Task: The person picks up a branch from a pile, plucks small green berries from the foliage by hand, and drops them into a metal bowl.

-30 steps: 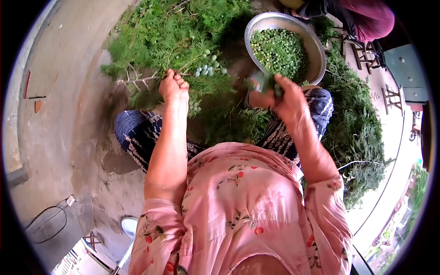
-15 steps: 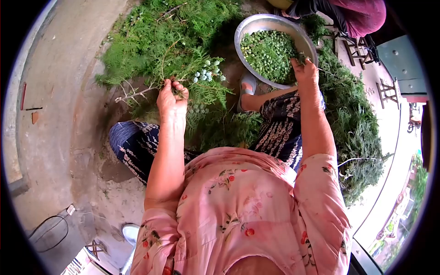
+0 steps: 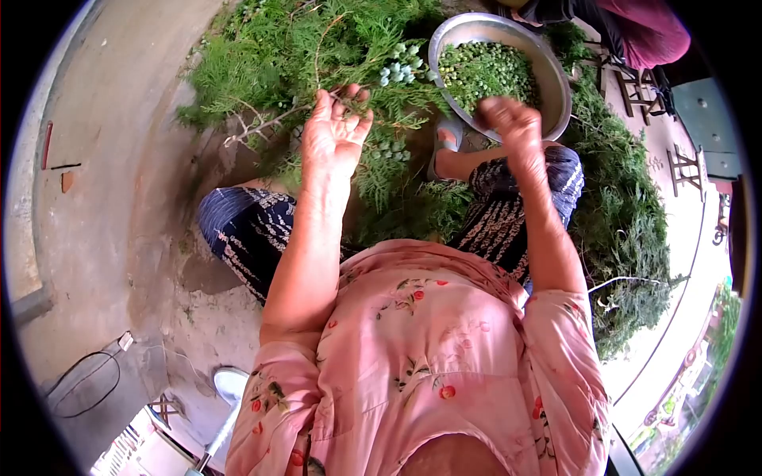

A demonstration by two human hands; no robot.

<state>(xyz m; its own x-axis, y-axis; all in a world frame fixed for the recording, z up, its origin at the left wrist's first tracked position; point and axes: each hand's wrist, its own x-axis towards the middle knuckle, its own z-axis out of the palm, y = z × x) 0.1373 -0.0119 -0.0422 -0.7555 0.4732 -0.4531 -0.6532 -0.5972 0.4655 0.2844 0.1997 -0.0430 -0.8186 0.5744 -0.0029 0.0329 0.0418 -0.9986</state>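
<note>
My left hand is palm up with its fingers curled round the stem of a leafy green branch. Pale blue-green berries hang in a cluster on sprigs just right of its fingers. Over the near rim of a metal basin, my right hand is smeared by motion at the fingertips, so what they hold, if anything, cannot be made out. Inside the basin lie many green berries mixed with leafy bits.
A pile of green branches spreads ahead, and another heap lies to the right. Another person's pink garment shows at the top right, near small wooden stools. A cable lies at the lower left.
My right hand has moved left from the basin's right side to its near edge. My left hand has turned more palm up, its fingers looser on the branch. The view has shifted slightly.
</note>
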